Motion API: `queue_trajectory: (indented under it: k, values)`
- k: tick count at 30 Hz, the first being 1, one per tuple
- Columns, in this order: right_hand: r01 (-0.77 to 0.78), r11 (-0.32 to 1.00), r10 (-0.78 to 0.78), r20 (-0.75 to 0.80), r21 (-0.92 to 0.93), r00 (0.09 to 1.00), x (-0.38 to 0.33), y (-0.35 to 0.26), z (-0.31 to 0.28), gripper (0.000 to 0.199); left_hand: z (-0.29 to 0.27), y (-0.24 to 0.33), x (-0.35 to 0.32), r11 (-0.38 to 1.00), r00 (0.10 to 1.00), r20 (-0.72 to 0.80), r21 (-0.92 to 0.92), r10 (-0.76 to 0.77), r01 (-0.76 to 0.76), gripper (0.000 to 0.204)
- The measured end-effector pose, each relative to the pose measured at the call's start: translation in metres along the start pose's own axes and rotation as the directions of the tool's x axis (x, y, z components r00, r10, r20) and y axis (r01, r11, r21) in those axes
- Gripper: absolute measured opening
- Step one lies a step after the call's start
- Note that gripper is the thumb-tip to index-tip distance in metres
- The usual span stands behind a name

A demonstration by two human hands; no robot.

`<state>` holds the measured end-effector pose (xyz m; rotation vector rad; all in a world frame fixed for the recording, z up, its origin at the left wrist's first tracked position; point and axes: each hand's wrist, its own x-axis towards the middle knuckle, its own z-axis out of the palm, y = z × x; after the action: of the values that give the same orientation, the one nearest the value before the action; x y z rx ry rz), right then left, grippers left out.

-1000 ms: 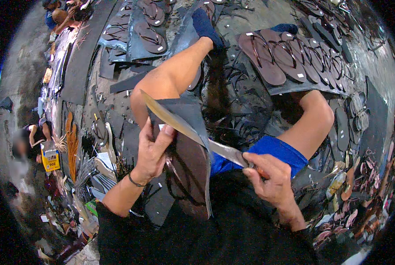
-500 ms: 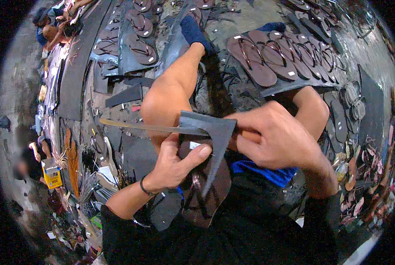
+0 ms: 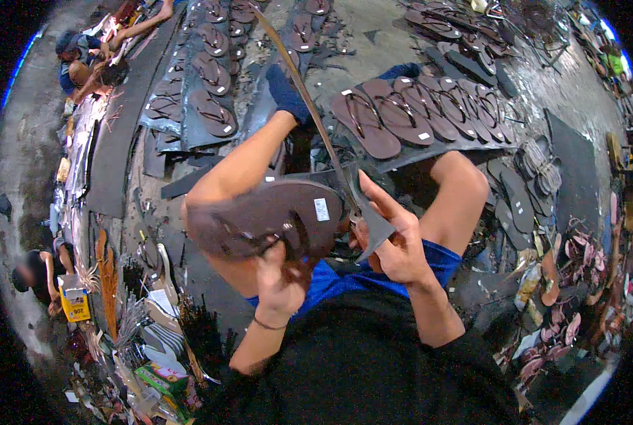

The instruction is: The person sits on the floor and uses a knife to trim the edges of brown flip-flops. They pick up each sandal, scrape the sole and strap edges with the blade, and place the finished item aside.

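A dark brown flip-flop with a white label near one end lies crosswise over my bare knees, partly smeared by motion. My left hand is closed on it, with the fingers at its straps. To its right, my right hand is closed around the base of a long, thin, curved knife, whose blade points up and away to the left. The knife's handle is hidden by the hand. A grey triangular rubber offcut is also in my right hand, against the base of the blade.
Rows of brown flip-flops lie on grey rubber sheets ahead, with more at the far left. Pink straps are heaped at the right. A yellow box and a brown brush lie left, near two other people.
The flip-flop has come up from my lap and turned crosswise in my left hand. The knife has swung upright in my right hand, and the offcut is off the flip-flop.
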<state>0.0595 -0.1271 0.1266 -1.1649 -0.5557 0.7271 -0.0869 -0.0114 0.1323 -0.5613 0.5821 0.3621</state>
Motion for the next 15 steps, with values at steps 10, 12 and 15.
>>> queue_trajectory:
  k: [10, 12, 15]
  values:
    - [-0.109, 0.730, -0.086, -0.249, -0.675, 0.965, -0.126, 0.019, -0.015, 0.031, 0.027, 0.024, 0.063, 0.687, 0.866, 0.378, 0.535, 0.327, -0.492, 0.034]
    - [-0.144, 0.683, -0.042, -0.235, -0.716, 0.971, -0.139, 0.011, -0.021, 0.030, 0.020, 0.018, 0.055, 0.604, 0.860, 0.309, 0.616, 0.405, -0.506, 0.033]
    - [-0.173, 0.654, -0.002, -0.231, -0.737, 0.973, -0.134, 0.006, -0.023, 0.029, 0.012, 0.013, 0.040, 0.456, 0.839, 0.394, 0.709, 0.375, -0.538, 0.033]
